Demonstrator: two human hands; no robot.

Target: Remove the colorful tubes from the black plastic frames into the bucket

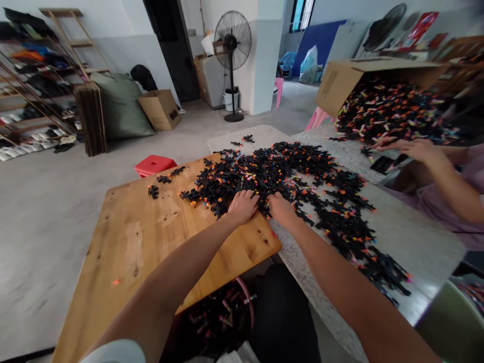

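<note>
A wide heap of small black pieces shaped like toy guns point(223, 176), with orange, pink, yellow and blue bits, spreads across a wooden table point(151, 237) and the speckled stone-look table beside it. At the heap's near edge, by the wooden table's corner, my left hand point(243, 205) rests palm down with its fingers curled over the pieces. My right hand point(282, 207) is just to the right, fingers bent and closed among the pieces at the seam between the tables. The fingertips of both hands are partly hidden, so what they grip cannot be made out.
Below the table edge, a pink-rimmed tub point(247, 297) contains more pieces. At right, another person's hands point(419, 151) handle pieces near a tipped cardboard box point(340, 85) full of them. A red stool point(155, 164) stands behind the wooden table; a fan point(232, 43) stands farther back.
</note>
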